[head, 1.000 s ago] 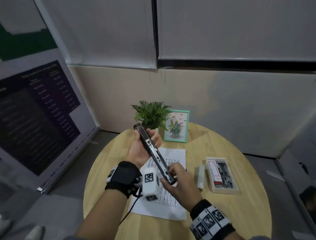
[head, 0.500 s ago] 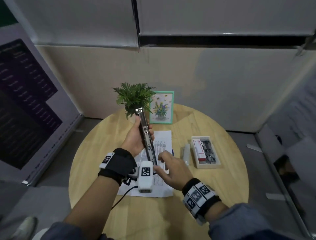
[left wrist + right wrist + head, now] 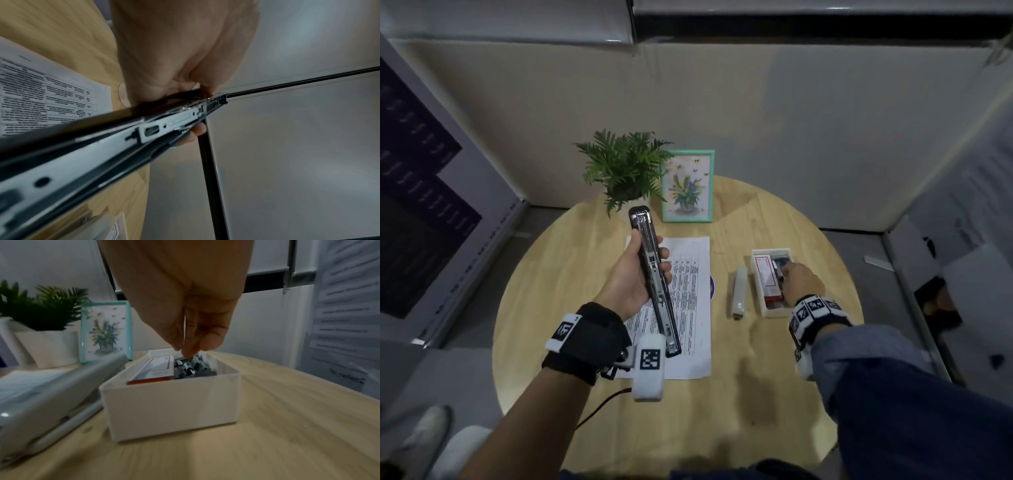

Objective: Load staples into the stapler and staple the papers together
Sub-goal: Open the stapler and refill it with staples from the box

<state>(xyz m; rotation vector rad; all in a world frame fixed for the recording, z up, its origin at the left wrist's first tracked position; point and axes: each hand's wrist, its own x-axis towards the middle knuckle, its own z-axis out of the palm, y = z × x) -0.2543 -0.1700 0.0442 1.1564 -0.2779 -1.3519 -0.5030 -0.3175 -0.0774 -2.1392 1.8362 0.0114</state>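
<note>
My left hand (image 3: 649,257) grips a long black stapler (image 3: 655,284) swung open, its metal staple channel (image 3: 168,125) facing up, above the printed papers (image 3: 690,308) on the round table. My right hand (image 3: 786,272) reaches into a white box (image 3: 759,298) at the right. In the right wrist view its bunched fingertips (image 3: 190,350) pinch at the heap of loose grey staples (image 3: 193,368) in the box (image 3: 170,410). A red and white staple packet (image 3: 156,369) lies in the same box beside the heap.
A light grey stapler (image 3: 739,291) lies on the wooden table (image 3: 551,291) between the papers and the box. A potted fern (image 3: 623,168) and a green-framed flower picture (image 3: 686,186) stand at the far edge. A wall and panels close in behind and on both sides.
My right hand has left the stapler's near end and moved right into the white box. My left hand still holds the open stapler, now more upright over the papers.
</note>
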